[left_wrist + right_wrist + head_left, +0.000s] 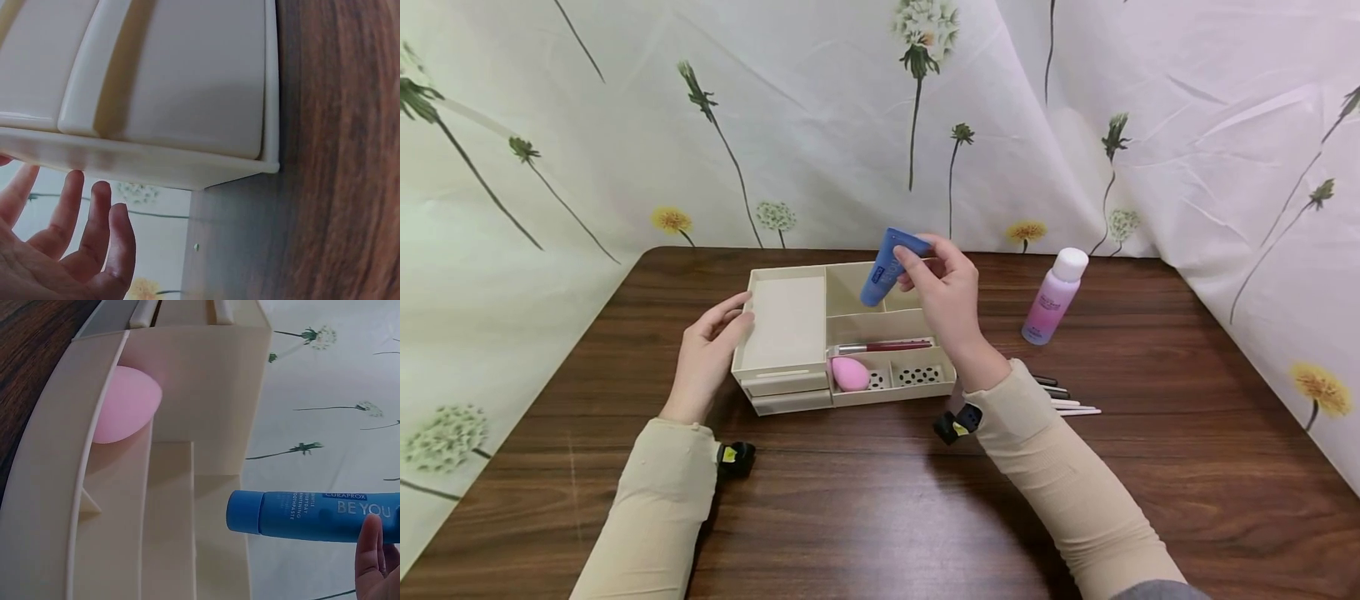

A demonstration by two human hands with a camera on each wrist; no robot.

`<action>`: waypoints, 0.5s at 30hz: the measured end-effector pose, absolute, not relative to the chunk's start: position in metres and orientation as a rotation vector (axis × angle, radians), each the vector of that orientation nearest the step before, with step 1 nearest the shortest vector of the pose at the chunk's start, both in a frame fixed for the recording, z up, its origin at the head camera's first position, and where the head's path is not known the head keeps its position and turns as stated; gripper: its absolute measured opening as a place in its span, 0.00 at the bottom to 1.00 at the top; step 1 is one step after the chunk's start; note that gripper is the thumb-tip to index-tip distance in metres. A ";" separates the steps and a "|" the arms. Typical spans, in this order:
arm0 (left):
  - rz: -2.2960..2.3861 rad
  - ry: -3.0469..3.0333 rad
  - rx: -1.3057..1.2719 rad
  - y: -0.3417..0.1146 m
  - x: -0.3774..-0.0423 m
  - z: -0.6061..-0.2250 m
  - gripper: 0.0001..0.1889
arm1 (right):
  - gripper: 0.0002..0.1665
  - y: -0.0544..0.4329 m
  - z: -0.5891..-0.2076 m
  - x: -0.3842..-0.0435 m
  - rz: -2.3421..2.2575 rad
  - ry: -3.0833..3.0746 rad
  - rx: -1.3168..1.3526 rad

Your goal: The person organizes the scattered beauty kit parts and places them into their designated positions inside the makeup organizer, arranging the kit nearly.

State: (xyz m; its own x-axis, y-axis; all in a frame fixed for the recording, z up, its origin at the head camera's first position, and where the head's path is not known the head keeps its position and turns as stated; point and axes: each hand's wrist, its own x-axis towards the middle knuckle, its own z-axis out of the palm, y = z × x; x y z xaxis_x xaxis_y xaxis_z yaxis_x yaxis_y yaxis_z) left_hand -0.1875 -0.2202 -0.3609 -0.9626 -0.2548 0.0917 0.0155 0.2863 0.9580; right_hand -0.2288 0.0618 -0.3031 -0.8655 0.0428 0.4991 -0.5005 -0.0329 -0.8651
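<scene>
A blue toothpaste tube (886, 265) is pinched between the thumb and fingers of my right hand (951, 296), its cap tilted down over the rear compartments of a cream organizer box (790, 325). In the right wrist view the tube (300, 515) shows white lettering. My left hand (707, 350) rests at the box's left side. Seen from the left wrist, its extended fingers (100, 219) lie along the side wall. Inside the box, a pink makeup sponge (850, 374) sits in the front compartment, and a dark red-handled brush (887, 346) lies in the slot behind it.
To the right of the box stands a pink and white spray bottle (1054, 298). Several slim black and white sticks (1063, 402) lie behind my right sleeve, partly hidden. A dandelion-print cloth (820, 125) hangs behind the brown wooden table (865, 508).
</scene>
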 end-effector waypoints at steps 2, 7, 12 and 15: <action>-1.736 -2.333 0.219 -0.220 -0.188 -0.361 0.25 | 0.12 0.060 -0.304 -0.232 1.956 -1.903 0.466; -1.738 -2.340 0.218 -0.221 -0.189 -0.362 0.25 | 0.13 0.056 -0.305 -0.242 1.956 -1.959 0.428; -1.736 -2.333 0.228 -0.222 -0.189 -0.362 0.25 | 0.13 0.050 -0.306 -0.252 1.954 -2.032 0.390; -1.733 -2.336 0.233 -0.222 -0.189 -0.362 0.25 | 0.14 0.047 -0.307 -0.257 1.940 -2.099 0.357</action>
State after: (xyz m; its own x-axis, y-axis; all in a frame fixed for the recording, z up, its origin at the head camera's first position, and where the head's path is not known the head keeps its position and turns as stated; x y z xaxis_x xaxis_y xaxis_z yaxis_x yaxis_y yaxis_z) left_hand -0.1888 -0.2216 -0.3619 -0.9623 -0.2585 0.0841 0.0055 0.2908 0.9568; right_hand -0.2569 0.0466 -0.3069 -0.9360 -0.0041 0.3520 -0.3512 0.0779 -0.9331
